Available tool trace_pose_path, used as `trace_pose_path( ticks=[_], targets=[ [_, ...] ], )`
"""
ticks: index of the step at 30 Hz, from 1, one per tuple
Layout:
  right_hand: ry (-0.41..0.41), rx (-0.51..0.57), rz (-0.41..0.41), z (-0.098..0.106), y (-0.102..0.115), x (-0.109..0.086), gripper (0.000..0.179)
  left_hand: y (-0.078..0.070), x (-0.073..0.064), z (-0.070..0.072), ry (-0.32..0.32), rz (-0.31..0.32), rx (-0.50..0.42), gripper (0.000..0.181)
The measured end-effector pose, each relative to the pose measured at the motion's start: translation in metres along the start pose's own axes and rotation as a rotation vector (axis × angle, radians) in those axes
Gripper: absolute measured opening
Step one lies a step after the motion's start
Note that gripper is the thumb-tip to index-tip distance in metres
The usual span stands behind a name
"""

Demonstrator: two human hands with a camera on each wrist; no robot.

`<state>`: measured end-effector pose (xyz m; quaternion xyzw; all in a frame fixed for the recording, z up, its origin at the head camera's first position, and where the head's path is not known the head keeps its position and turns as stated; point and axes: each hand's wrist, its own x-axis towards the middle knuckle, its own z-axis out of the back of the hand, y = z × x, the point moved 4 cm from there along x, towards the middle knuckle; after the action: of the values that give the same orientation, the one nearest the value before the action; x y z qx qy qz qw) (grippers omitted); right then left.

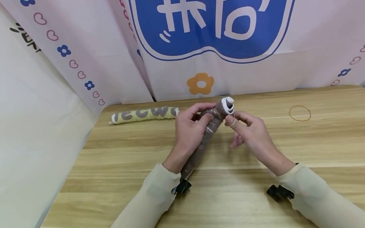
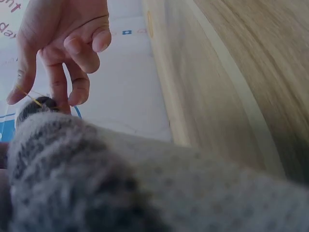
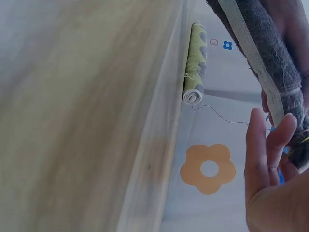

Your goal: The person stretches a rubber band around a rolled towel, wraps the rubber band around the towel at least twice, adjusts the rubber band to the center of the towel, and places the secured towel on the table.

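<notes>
Over the light wooden table's (image 1: 121, 189) middle, the left hand (image 1: 188, 127) gripped a grey-brown rolled fabric towel (image 1: 207, 137); at its upper end, the right hand (image 1: 255, 132) held a thin yellow rubber band (image 2: 30, 96) by the thumb. A yellow grey-lettered fabric roll (image 1: 144, 115) and a round tan band (image 1: 300, 121) lay at the table's far left and far right.

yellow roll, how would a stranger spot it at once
Find the table and its far edge, below the blue sign. Near that edge's left end, left of the left hand, lies the yellow roll. Unlike the grey roll held in that hand, it is yellow with grey lettering.
</notes>
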<state>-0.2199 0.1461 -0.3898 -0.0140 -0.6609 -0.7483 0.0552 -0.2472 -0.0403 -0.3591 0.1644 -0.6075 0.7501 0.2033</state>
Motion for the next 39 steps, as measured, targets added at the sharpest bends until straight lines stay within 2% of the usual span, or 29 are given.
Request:
trace_pose_path(
  ticks=[7,13,19,24,29,35,39],
  targets=[
    [0.038,0.072,0.011,-0.002,0.002,0.001,0.045,-0.001,0.001,0.000,0.085,-0.145,0.045,0.020],
    [0.045,0.116,0.015,0.001,0.003,0.002,0.046,-0.002,0.003,0.002,0.151,-0.236,0.162,0.019],
    [0.060,0.094,0.008,0.006,0.004,0.002,0.047,-0.004,0.005,0.001,0.229,-0.335,0.299,0.019],
    [0.091,0.035,0.015,0.010,0.005,0.003,0.050,-0.005,0.004,-0.003,0.315,-0.395,0.413,0.018],
    [0.136,-0.093,-0.007,0.011,0.002,0.006,0.055,-0.004,0.001,-0.006,0.381,-0.418,0.515,0.022],
    [0.160,-0.307,-0.022,0.010,0.002,0.007,0.059,-0.001,-0.003,-0.008,0.456,-0.424,0.527,0.020],
    [0.193,-0.363,-0.036,0.010,0.000,0.008,0.058,0.002,-0.004,-0.010,0.488,-0.408,0.519,0.021]
  ],
)
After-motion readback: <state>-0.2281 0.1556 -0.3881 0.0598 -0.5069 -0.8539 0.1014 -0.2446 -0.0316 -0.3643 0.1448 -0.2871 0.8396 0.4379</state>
